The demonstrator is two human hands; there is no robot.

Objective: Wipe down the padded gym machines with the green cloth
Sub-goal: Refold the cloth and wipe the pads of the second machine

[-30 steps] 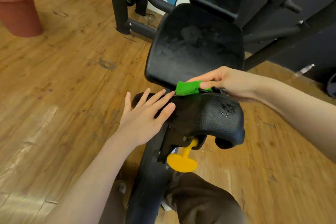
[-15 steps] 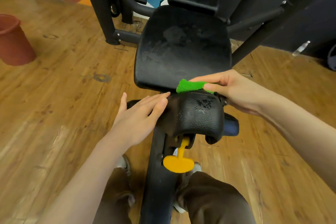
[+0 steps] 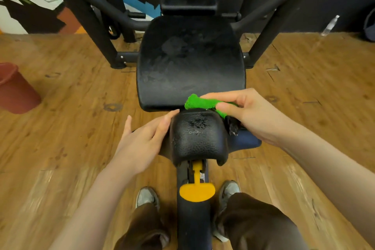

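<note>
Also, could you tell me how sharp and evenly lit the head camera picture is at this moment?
Head view: the small pad and green cloth are fairly sharp; floor streaks with blur toward the edges; wide-angle bending shows in the frame bars; soft sheen on the seat pad, no hard shadows.

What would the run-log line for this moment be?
right hand: grips green cloth on knee pad | left hand: flat, bracing pad

We see a fluffy green cloth [image 3: 199, 103], a pebbled, scuffed black vinyl pad [image 3: 197, 138], a matt seat [image 3: 190, 63], and a worn wooden floor [image 3: 71, 128]
</note>
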